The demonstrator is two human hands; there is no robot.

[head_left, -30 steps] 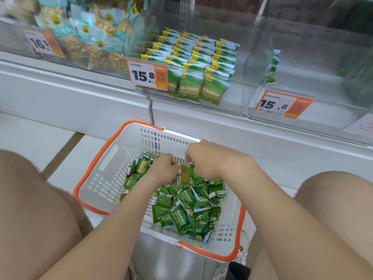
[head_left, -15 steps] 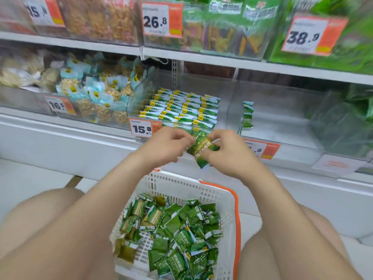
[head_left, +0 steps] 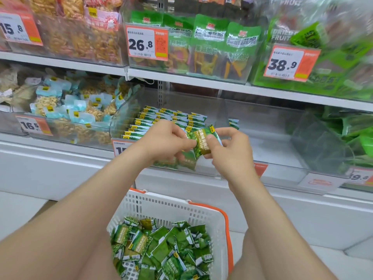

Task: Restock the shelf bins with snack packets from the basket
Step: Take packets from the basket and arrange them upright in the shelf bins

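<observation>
Green snack packet (head_left: 199,144) pinched by left hand (head_left: 165,140) and right hand (head_left: 228,150). Likely light, crinkly, slippery; best held at edges.

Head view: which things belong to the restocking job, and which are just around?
Job: green packet, pinched by left hand and right hand; basket of loose packets; middle bin with packet rows.
Bystanders: pale blue packs; 26.8 price tag; upper-shelf green bags.

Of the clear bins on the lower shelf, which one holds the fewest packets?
The bin directly right of the one with neat packet rows: only a few green packets stand at its left wall, while the others hold far more.
</observation>
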